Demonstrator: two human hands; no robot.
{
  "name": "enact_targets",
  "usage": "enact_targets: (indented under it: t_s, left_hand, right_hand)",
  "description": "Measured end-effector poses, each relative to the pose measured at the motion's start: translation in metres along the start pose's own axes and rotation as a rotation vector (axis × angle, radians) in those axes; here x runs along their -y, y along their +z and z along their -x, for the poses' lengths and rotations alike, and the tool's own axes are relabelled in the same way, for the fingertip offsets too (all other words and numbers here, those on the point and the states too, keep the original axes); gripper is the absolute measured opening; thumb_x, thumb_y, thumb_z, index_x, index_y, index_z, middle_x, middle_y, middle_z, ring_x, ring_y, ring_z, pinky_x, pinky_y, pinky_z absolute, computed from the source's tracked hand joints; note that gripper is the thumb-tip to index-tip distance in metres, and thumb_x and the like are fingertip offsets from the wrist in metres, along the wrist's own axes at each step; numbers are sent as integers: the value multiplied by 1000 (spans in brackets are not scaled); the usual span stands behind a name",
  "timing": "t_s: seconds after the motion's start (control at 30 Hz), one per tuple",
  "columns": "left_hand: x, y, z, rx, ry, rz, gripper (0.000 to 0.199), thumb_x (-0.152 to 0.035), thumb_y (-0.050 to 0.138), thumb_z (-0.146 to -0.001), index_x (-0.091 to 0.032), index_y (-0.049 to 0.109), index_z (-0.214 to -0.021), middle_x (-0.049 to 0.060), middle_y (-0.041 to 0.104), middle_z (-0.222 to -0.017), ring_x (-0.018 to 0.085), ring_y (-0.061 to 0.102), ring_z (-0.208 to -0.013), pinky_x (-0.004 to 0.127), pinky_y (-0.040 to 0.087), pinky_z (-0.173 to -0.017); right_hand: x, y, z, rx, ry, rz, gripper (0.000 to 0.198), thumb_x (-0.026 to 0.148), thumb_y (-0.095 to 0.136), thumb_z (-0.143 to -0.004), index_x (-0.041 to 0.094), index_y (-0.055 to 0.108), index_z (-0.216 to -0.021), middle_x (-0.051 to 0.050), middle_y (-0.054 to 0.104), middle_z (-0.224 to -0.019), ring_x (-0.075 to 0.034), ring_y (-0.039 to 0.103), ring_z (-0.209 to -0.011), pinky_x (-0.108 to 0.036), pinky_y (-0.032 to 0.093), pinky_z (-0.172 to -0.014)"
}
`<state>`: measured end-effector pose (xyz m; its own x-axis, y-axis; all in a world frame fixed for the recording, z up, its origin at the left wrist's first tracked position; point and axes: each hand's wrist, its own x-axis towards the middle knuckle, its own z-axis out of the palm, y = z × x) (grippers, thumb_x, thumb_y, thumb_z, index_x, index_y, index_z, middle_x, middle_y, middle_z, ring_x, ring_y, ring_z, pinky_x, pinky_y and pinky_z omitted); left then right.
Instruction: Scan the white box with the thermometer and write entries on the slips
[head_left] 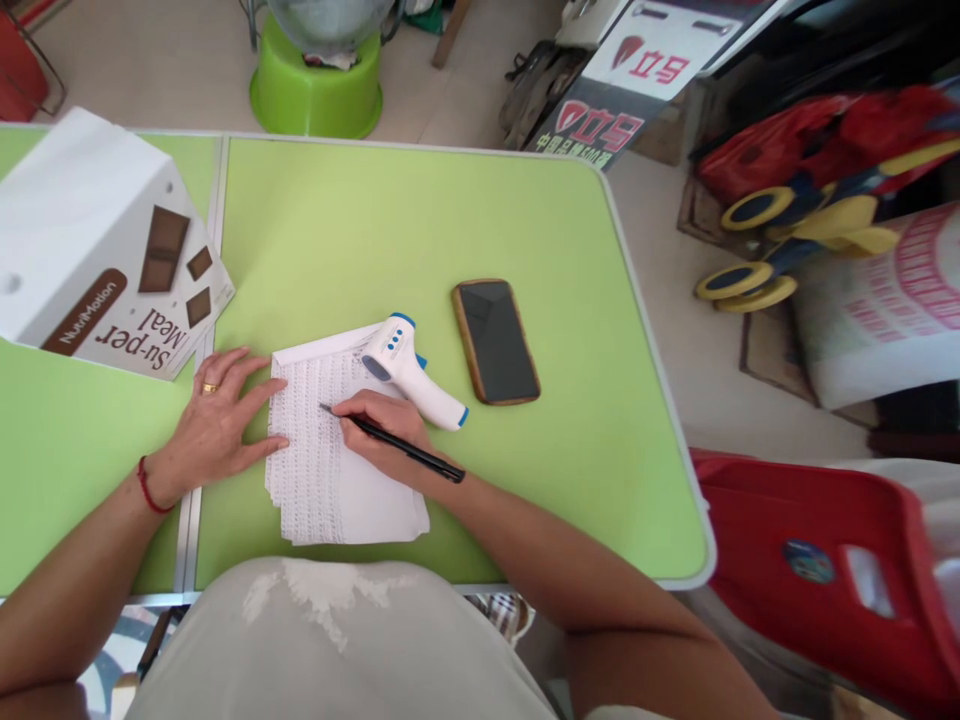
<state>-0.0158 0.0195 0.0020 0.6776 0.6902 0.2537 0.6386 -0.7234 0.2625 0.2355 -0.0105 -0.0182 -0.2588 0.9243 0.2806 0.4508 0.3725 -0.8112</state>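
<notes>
A stack of paper sheets (307, 480) lies on the green table, its left half covered in rows of small handwriting. My right hand (382, 435) grips a black pen (409, 448), the tip on or just over the writing; I cannot tell if it touches. My left hand (225, 415) lies flat with fingers spread, fingertips on the sheets' left edge. It wears a ring and a red bracelet. Across the top right of the sheets rests a white and blue infrared thermometer (412, 370), just beyond my right hand.
A phone (499, 345) in a brown case lies right of the thermometer. A white box (112, 250) stands on the table's left side. A metal seam (214, 225) crosses the green table (600, 450). Beside it are a red chair (817, 540) and a green stool (319, 95).
</notes>
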Motion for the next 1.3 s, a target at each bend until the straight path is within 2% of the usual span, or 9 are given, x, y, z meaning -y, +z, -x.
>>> enact_targets:
  t_s: [0.37, 0.8, 1.13, 1.3]
  left_hand:
    - [1, 0, 1, 9, -19, 30, 53, -54, 62, -87, -20, 54, -127, 18, 49, -132, 39, 35, -132, 60, 31, -108]
    - [0, 0, 0, 8, 19, -14, 54, -54, 60, -89, -14, 55, -125, 21, 49, -131, 40, 37, -130, 60, 33, -107]
    - [1, 1, -1, 12, 14, -14, 54, -55, 59, -89, -16, 54, -126, 20, 49, -131, 40, 36, -131, 60, 34, -106]
    - [1, -1, 0, 6, 17, -16, 54, -54, 60, -89, -15, 54, -125, 20, 49, -132, 40, 36, -131, 60, 34, -106]
  right_hand:
    - [1, 1, 2, -33, 25, 7, 17, 17, 51, -83, 21, 68, -85, -1, 70, -73, -12, 64, -61, -24, 51, -57]
    - [-1, 2, 1, -97, -96, 9, 17, 11, 52, -82, 21, 65, -87, 0, 68, -71, -11, 62, -59, -22, 51, -55]
    - [1, -2, 1, -44, -74, -28, 15, 12, 53, -81, 20, 65, -81, 1, 67, -67, -10, 59, -53, -21, 47, -49]
    - [0, 1, 2, -100, -34, -13, 16, 12, 53, -81, 22, 66, -83, 1, 68, -67, -11, 61, -55, -23, 49, -52]
